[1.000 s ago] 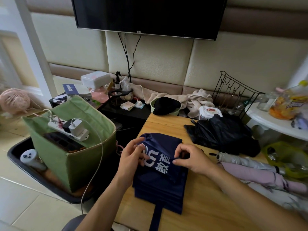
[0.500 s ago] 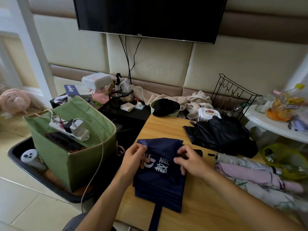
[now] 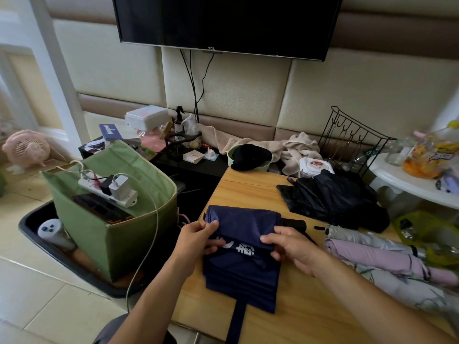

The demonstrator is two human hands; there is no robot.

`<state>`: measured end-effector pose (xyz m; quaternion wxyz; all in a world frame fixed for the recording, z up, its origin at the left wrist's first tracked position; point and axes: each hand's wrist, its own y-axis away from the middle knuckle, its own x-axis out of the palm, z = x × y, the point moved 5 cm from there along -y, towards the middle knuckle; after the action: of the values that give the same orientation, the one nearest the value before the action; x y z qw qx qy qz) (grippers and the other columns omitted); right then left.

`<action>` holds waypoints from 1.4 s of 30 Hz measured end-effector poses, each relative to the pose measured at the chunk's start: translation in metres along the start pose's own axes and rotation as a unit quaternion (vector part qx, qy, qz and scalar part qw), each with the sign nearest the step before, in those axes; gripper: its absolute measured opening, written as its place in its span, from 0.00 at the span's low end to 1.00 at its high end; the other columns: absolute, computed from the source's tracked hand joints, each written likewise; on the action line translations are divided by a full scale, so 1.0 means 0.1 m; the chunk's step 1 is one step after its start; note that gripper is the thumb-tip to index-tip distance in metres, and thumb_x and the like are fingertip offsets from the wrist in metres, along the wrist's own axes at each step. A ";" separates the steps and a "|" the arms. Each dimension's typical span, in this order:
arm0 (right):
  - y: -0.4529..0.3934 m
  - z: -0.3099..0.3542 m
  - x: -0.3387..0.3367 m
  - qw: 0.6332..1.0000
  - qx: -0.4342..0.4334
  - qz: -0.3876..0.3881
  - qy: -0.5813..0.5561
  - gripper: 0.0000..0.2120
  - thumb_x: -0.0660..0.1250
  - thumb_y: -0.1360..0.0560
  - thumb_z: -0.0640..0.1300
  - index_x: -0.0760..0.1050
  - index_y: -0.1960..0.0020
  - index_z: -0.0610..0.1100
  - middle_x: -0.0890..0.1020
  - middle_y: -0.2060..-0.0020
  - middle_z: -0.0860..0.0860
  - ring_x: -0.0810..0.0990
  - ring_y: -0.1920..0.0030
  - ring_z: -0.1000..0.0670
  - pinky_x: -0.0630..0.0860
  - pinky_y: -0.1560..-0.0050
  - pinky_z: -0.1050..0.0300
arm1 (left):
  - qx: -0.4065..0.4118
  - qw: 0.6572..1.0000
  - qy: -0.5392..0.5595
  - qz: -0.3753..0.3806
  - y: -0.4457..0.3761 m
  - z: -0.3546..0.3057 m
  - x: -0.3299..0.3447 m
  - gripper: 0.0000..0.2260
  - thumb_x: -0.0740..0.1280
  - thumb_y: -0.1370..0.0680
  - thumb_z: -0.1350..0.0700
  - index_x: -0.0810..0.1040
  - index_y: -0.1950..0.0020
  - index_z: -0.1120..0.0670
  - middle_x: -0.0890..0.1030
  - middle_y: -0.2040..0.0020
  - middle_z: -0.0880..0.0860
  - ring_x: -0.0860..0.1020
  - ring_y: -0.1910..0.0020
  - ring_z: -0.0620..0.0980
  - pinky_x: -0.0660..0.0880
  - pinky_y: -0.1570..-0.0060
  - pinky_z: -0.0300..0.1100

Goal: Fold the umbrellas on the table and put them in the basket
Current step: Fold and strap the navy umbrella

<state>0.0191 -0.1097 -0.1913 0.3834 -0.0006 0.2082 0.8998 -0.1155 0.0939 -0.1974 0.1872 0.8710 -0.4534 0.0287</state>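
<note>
Umbrella: navy umbrella (image 3: 242, 259) lies flat on the table (image 3: 310, 316)
Hands: left hand (image 3: 198, 240) and right hand (image 3: 289, 247) each pinch its cloth
Tip: roll the folds evenly and tight

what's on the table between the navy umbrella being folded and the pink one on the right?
Head view: the person's right hand pinching the navy umbrella, then bare wooden table up to the pink umbrella.

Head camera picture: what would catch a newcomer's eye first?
Two hands, the left hand and right hand, pinch a navy umbrella at the middle of the wooden table. A green fabric basket stands on the floor at left; a dark television hangs above.
</note>
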 end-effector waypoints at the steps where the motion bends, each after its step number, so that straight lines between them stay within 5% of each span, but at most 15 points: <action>1: 0.02 -0.02 0.00 1.000 0.007 0.007 0.019 0.14 0.72 0.21 0.44 0.80 0.40 0.37 0.83 0.57 0.49 0.74 0.71 0.53 0.65 0.70 0.62 | -0.004 1.000 0.006 0.000 0.00 0.01 -0.01 0.11 0.72 0.20 0.54 0.75 0.45 0.59 0.83 0.48 0.61 0.87 0.55 0.56 0.81 0.63 0.42; 11: 0.09 -0.05 0.04 0.997 0.018 0.034 0.063 0.10 0.72 0.21 0.44 0.79 0.42 0.40 0.86 0.59 0.51 0.77 0.70 0.52 0.67 0.71 0.62 | -0.004 0.999 -0.032 -0.011 0.03 0.01 -0.02 0.09 0.72 0.20 0.54 0.82 0.45 0.58 0.85 0.47 0.59 0.86 0.59 0.54 0.81 0.64 0.42; 17: 0.05 -0.07 0.03 0.998 0.031 0.037 0.045 0.08 0.73 0.21 0.43 0.78 0.46 0.41 0.85 0.59 0.49 0.80 0.69 0.50 0.72 0.70 0.60 | -0.036 0.999 -0.002 -0.019 0.06 0.01 -0.08 0.06 0.72 0.20 0.58 0.77 0.49 0.58 0.84 0.46 0.61 0.87 0.54 0.58 0.83 0.53 0.48; 22: 0.01 -0.09 0.02 0.996 0.031 0.035 0.070 0.17 0.72 0.21 0.43 0.76 0.36 0.36 0.84 0.50 0.43 0.81 0.68 0.50 0.74 0.69 0.60 | -0.016 1.000 -0.012 0.001 0.08 0.00 -0.07 0.18 0.72 0.21 0.50 0.76 0.39 0.61 0.84 0.46 0.59 0.86 0.53 0.60 0.83 0.59 0.45; 30: 0.04 -0.08 0.02 0.996 0.036 0.034 0.069 0.18 0.72 0.21 0.43 0.75 0.36 0.34 0.84 0.52 0.43 0.82 0.67 0.49 0.75 0.68 0.60 | -0.048 0.999 0.015 0.004 0.09 0.03 -0.08 0.11 0.72 0.20 0.54 0.79 0.43 0.60 0.85 0.45 0.60 0.86 0.52 0.56 0.82 0.56 0.45; 34: 0.06 -0.07 0.02 0.996 0.037 0.035 0.071 0.18 0.72 0.20 0.42 0.74 0.35 0.33 0.83 0.53 0.44 0.82 0.67 0.49 0.75 0.68 0.60 | -0.032 0.999 -0.041 0.000 0.12 0.00 -0.08 0.13 0.72 0.20 0.50 0.79 0.46 0.60 0.85 0.48 0.56 0.85 0.60 0.54 0.80 0.66 0.42; 42: 0.10 -0.08 0.01 0.997 0.055 0.045 0.037 0.15 0.69 0.18 0.50 0.77 0.42 0.38 0.85 0.52 0.44 0.82 0.67 0.50 0.75 0.66 0.60 | -0.022 0.999 -0.023 -0.036 0.09 0.01 -0.16 0.10 0.71 0.22 0.66 0.70 0.50 0.57 0.82 0.57 0.58 0.86 0.62 0.53 0.80 0.69 0.40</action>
<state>0.0105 -0.1185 -0.1952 0.3344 -0.0038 0.2712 0.9025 -0.1321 0.1018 -0.1998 0.1967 0.8827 -0.4267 -0.0080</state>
